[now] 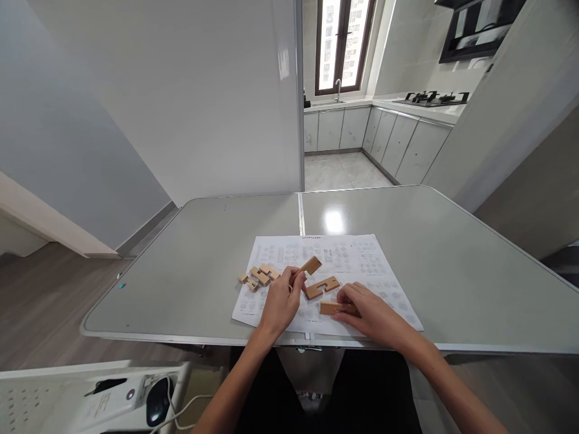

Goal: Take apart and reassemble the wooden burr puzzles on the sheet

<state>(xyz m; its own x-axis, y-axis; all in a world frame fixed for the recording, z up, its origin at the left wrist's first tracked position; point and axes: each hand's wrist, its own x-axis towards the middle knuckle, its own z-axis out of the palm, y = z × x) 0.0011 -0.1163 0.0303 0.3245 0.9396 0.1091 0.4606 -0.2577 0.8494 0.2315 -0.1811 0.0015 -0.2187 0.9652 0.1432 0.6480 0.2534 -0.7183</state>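
My left hand [284,296] is closed on a flat wooden puzzle piece [311,265], which sticks out up and to the right past the fingertips. My right hand [364,307] grips another wooden puzzle piece [331,308] by its right end, low over the paper. Between the two hands lies a notched wooden piece [322,287] with a cutout in its edge. Several smaller notched wooden blocks [260,276] are grouped left of my left hand. Under everything is a printed sheet [380,271] with rows of small diagrams.
The grey folding table [461,259] has a seam down its middle and a metal rim. A white basket [40,398] at the lower left holds a white box and a black computer mouse [160,401] with a cable. A kitchen counter [344,105] stands beyond the doorway.
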